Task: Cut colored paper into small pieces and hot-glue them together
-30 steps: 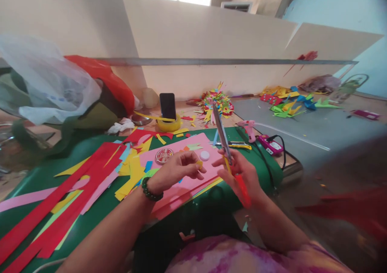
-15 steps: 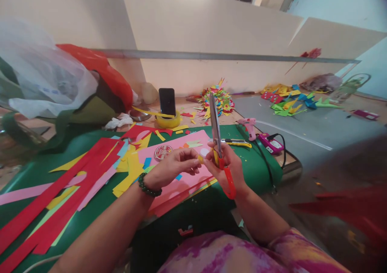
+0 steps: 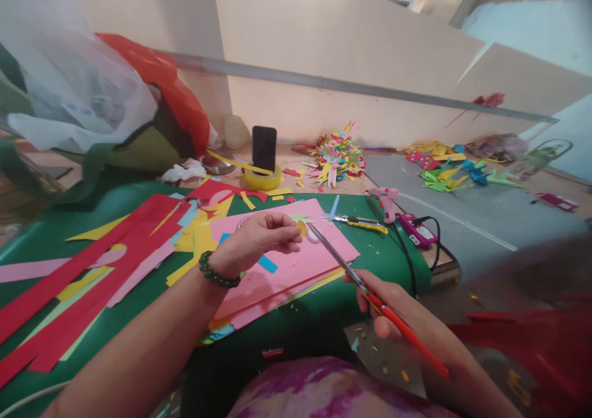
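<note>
The yellow scrap (image 3: 301, 228) looks feather-light, soft and easily creased—best pinched at its edge, as the left hand (image 3: 277, 233) has it, fingertips together, above the pink paper (image 3: 287, 285). The right hand (image 3: 383, 295) is clamped round the handles of the scissors (image 3: 341, 261)—stiff, probably smooth-bladed, best held there. Their long axis slants forward and left, tips beside the scrap.
</note>
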